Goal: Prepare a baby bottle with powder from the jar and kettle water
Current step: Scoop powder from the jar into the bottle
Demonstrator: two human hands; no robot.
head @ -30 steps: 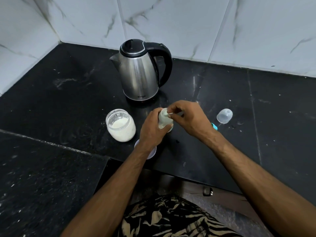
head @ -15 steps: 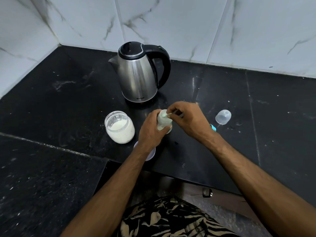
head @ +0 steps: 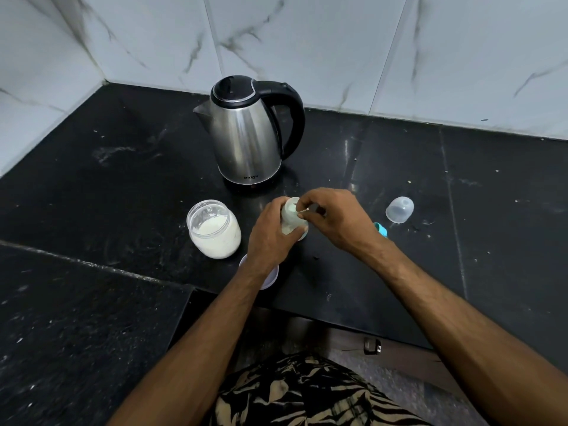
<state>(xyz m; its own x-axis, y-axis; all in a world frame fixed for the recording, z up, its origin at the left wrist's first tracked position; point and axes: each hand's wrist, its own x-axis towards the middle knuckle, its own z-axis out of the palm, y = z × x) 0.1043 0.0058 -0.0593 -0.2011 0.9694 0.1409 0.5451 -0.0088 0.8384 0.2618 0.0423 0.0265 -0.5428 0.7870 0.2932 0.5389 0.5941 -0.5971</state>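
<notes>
Not much has shifted since a second ago tbh: both hands sit at the same spot over the baby bottle [head: 294, 221], and only the view has tipped a little, so the kettle [head: 247, 133] sits slightly higher in the picture. The left hand [head: 272, 238] is wrapped round the bottle's body, holding it upright on the black table [head: 92, 179], about mid-scene and just near of the kettle. The right hand [head: 335, 219] has its fingertips pinched together on a thin spoon handle [head: 302, 212] right at the bottle mouth, so it looks like powder going in, though the spoon bowl itself is too small to make out.

The powder jar [head: 214, 229] stands open just left of the bottle, maybe half full. Its lid [head: 267, 276] looks to be the pale disc poking out from under the left wrist. Off to the right are the clear dome cap [head: 399, 209] and a bit of teal collar [head: 380, 229] peeking from behind the right wrist.

Handling-wise: the bottle is probably light plastic and nearly empty, so it would tip easily, and gripping it round the middle like that makes sense. The narrow mouth means spilled powder is the likely mess. The kettle will be heavy if full and the steel maybe hot, so grab it by the black handle [head: 292, 118] only.
</notes>
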